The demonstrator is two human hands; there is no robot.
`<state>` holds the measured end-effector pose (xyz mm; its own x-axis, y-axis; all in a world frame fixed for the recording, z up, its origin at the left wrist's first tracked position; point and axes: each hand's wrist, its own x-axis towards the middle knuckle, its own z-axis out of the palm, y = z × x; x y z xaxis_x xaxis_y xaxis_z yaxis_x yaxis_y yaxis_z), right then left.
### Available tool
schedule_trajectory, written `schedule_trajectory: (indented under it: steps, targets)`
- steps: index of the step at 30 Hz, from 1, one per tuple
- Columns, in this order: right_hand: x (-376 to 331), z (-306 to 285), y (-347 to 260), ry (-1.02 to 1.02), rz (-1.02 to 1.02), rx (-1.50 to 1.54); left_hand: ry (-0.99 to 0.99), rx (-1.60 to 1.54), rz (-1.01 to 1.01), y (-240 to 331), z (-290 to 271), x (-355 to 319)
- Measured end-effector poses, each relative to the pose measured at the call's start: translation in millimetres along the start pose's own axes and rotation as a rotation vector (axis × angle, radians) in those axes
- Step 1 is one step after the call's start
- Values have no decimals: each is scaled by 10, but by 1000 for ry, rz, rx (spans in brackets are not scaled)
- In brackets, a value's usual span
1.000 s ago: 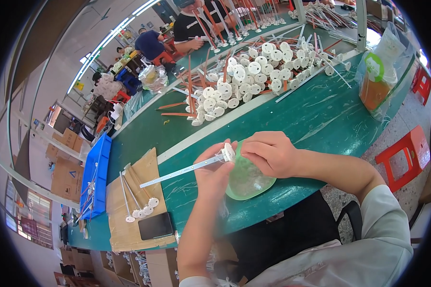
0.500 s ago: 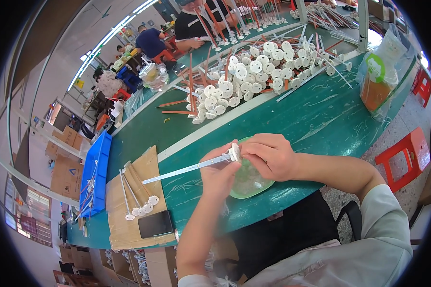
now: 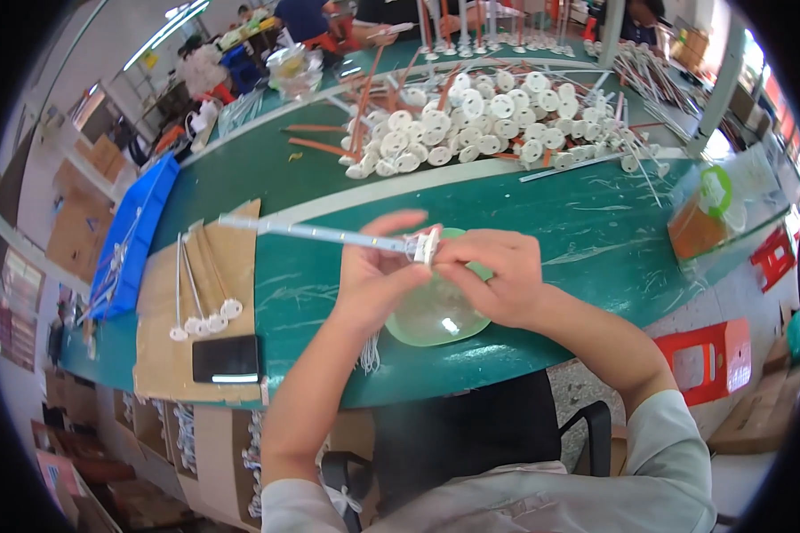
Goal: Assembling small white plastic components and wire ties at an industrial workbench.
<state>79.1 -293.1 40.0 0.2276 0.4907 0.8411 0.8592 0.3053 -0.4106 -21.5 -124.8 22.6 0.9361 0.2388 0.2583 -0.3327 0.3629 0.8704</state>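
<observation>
A narrow LED strip (image 3: 316, 234) points out to the left, its right end fixed to a white round cap (image 3: 428, 247) that stands on edge. My left hand (image 3: 364, 280) grips the strip's end just behind the cap, one finger lifted off. With fingertips pinched together, my right hand (image 3: 500, 275) is closed on the cap's right face; any small part between those fingers is hidden. Below both hands sits a light green bowl (image 3: 440, 324), its contents hard to make out. Several capped strips (image 3: 206, 324) lie on a cardboard sheet (image 3: 164, 284) at the left.
A dark phone (image 3: 226, 359) rests on the cardboard. Beyond it stands a blue tray (image 3: 133, 235) with strips. A large heap of white round caps (image 3: 471, 120) with strips fills the far side. At the right is a clear plastic bag (image 3: 716, 209). A red stool (image 3: 707, 360) stands beside the table.
The view has shifted. In my hands the strip's free end has swung upward, from sloping down-left to pointing slightly up-left. A left finger has lifted. Both hands stay at the cap.
</observation>
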Motion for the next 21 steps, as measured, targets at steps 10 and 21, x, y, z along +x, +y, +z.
schedule_trajectory:
  steps: [10,21]
  targets:
    - [3,-78,-15,-33,474,425,-160,-4,-66,126,45,6]
    - [-29,-51,58,-63,489,422,-180,-1,-98,99,-38,37]
